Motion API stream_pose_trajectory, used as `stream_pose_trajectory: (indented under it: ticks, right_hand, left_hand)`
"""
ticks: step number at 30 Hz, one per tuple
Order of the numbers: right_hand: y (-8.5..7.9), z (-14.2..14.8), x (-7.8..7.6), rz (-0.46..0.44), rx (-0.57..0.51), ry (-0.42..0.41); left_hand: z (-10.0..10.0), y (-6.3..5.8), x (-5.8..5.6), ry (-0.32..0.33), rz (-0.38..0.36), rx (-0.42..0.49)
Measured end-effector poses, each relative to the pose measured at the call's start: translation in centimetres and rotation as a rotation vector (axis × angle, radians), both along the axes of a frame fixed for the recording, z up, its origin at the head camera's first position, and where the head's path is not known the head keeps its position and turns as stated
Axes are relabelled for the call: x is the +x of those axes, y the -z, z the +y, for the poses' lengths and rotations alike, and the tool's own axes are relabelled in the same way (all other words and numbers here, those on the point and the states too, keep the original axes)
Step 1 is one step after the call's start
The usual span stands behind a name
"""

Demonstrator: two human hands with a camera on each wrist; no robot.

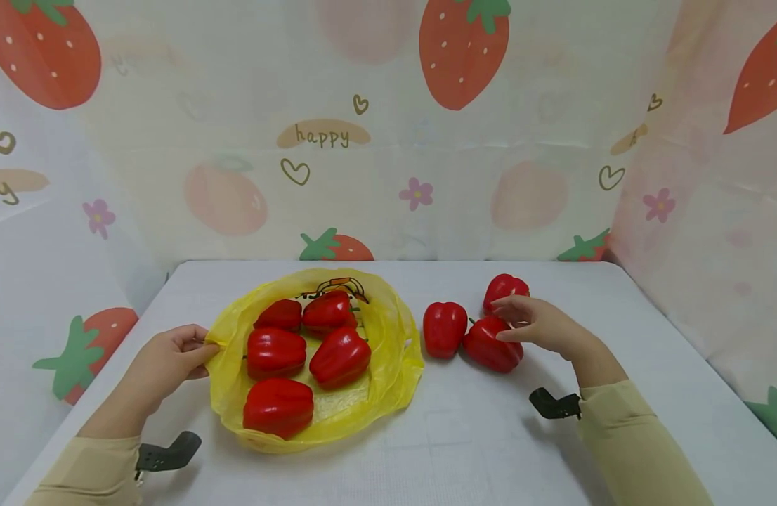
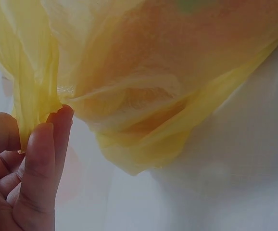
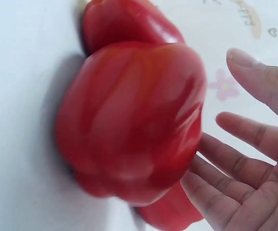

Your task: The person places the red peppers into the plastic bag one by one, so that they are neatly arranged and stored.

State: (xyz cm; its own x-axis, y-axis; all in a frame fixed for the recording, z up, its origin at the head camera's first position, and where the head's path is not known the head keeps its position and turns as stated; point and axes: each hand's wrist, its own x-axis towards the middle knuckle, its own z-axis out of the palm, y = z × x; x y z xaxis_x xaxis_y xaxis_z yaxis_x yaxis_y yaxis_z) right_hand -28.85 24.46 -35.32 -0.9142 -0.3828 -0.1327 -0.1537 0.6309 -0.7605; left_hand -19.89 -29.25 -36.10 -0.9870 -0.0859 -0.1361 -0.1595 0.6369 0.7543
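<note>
The right hand [image 1: 543,327] is the nearer one — its fingers are apart; just leftward, one red pepper [image 1: 492,349] lies on the table [image 1: 464,443], stem pointing left and away. The left hand [image 1: 167,360] pinches the yellow bag [image 1: 395,379].

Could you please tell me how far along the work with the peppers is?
Five red peppers already lie in the yellow bag. The left hand pinches the bag's edge; the right hand is at three loose peppers, gripping none yet. Those three, outside on the table, seem left to bag.
</note>
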Motion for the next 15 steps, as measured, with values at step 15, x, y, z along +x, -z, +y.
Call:
stream_pose_trajectory:
  ticks: [15]
  right_hand:
    - [2.4, 1.0, 0.6, -0.037, 0.025, 0.057]
  left_hand:
    - [0.0, 0.2, 0.0, 0.003, 0.008, 0.0]
